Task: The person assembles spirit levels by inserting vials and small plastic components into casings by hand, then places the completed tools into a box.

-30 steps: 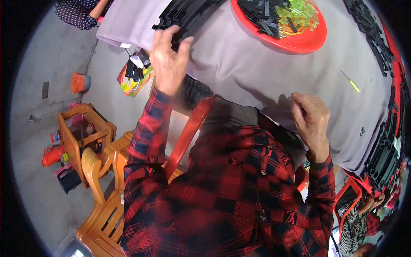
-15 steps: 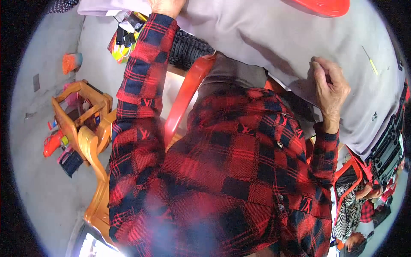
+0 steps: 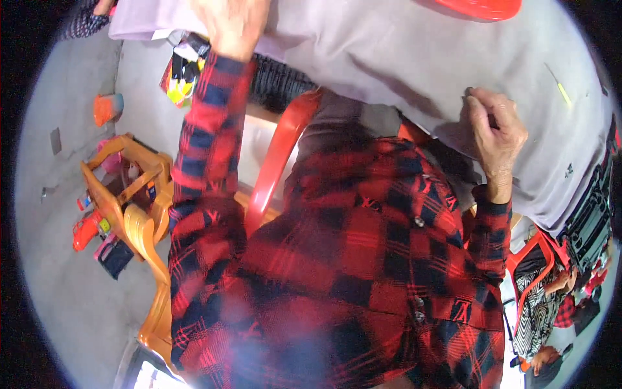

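My left hand (image 3: 234, 29) is over the far left part of a table covered with a grey-mauve cloth (image 3: 363, 39). Its fingers run past the upper edge of the picture, so what they touch is hidden. On the right, my right hand (image 3: 497, 126) rests on the cloth near its close edge, fingers curled in and thumb against them. Something small and dark shows at the fingertips, too small to name. Beyond that hand lies a thin tool with a yellow handle and a slim metal shaft (image 3: 562, 92). A red plastic dish-like thing (image 3: 483, 8) is partly visible at the far edge.
A red plastic chair arm (image 3: 282, 155) is at my left side. Further left are a wooden chair (image 3: 139, 227), an orange container (image 3: 107, 109) and a bright bag (image 3: 183, 78) with black items. To the right, a person in zebra-striped clothing (image 3: 534, 311) sits by a red chair.
My left hand has drawn back toward me and slightly left, so more of it shows. The right hand stays nearly where it was, still curled.
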